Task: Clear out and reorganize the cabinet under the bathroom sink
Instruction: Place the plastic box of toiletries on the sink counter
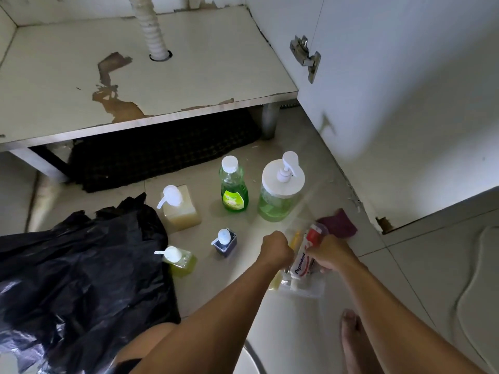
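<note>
The cabinet shelf (189, 71) under the sink stands bare, its surface peeling. On the floor tiles stand a green dish-soap bottle (233, 190), a big pump jar of green liquid (278, 195), a square pump bottle of pale soap (180, 207), a small dark pump bottle (226, 242) and a small yellow pump bottle (178, 258). My left hand (276, 249) is closed on the edge of a clear plastic pouch (302, 286). My right hand (330, 253) grips a red-and-white toothpaste tube (305, 259) that lies in the pouch.
A crumpled black rubbish bag (81, 268) covers the floor at left. A white corrugated drain pipe (149, 25) passes through the shelf. The open cabinet door (391, 103) with its hinge (305, 55) stands at right. A maroon cloth (339, 224) lies by the door. A dark mat (162, 149) lies under the cabinet.
</note>
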`<state>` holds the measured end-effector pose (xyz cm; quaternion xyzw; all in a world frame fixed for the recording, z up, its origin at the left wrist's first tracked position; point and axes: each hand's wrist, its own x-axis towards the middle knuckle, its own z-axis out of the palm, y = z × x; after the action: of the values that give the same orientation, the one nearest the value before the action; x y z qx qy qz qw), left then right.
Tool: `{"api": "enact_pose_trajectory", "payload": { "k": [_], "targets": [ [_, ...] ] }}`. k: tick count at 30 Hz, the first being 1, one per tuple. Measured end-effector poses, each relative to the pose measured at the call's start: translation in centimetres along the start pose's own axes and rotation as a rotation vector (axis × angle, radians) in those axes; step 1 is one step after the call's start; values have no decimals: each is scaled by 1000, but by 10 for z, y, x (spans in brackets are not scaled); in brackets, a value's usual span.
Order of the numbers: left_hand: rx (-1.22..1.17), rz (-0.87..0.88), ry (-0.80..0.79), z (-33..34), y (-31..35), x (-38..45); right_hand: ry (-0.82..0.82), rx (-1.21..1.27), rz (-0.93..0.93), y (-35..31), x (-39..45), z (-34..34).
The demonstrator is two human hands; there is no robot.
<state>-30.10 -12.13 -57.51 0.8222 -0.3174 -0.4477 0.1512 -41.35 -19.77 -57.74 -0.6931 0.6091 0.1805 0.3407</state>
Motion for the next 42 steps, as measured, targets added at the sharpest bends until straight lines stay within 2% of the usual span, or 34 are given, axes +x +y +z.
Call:
{"api": "enact_pose_trajectory", "payload": {
  "k": [5, 8, 11, 13, 16, 20, 23, 26, 32, 37, 42],
  "targets": [
    [4, 12, 168, 5, -25, 0, 94, 81, -4, 21, -11, -1],
    [34, -69, 103, 16, -40, 0, 76, 87, 62, 36, -24, 10],
    [58, -98, 31, 25, -48, 0, -55, 8, 88, 45, -28, 30],
    [85, -99, 0, 31, -53, 1, -105, 55, 121, 46, -29, 42],
    [128, -72, 2, 29, -53, -2, -74, 127, 117, 46, -32, 50],
    [184, -42, 2, 22, -53, -8, -67, 154, 94, 43, -31, 50],
    [188, -61, -14, 10, -53, -29, -151, 53, 22, 36, -45, 46],
    [177, -119, -62, -9, -47, -72, -192, 179, 64, 28, -92, 22],
    [238, -116, -64, -76, -18, -200, -239, 12, -55, -7, -206, -42],
    [246, -55, 17, -195, 28, -327, -183, -64, -260, -73, -336, -125],
    [144, -127, 127, -311, 66, -438, -132, -39, -463, -147, -438, -200]
  ]
}}
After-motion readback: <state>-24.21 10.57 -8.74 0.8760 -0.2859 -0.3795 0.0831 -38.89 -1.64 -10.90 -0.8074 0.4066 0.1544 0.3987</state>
